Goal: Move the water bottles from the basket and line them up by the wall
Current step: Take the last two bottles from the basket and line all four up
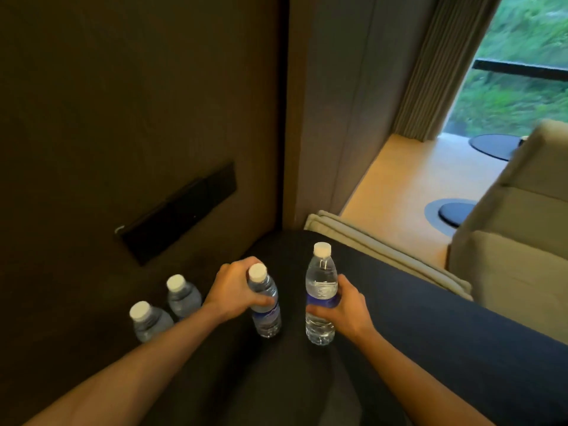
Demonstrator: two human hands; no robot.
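Two clear water bottles with white caps, one (147,321) nearer me and one (182,295) behind it, stand on the dark surface (430,327) close to the brown wall (138,103). My left hand (233,290) grips a third bottle (266,305) around its upper half, to the right of those two. My right hand (341,305) holds a fourth bottle (320,293) at its blue label, upright and further right. Both held bottles hang near the surface; whether they touch it I cannot tell. No basket is in view.
A black switch panel (178,210) is set in the wall above the bottles. A beige folded cushion (384,250) lies along the dark surface's far edge. Beyond are a beige sofa (516,235), wooden floor (415,186), curtain (442,72) and window.
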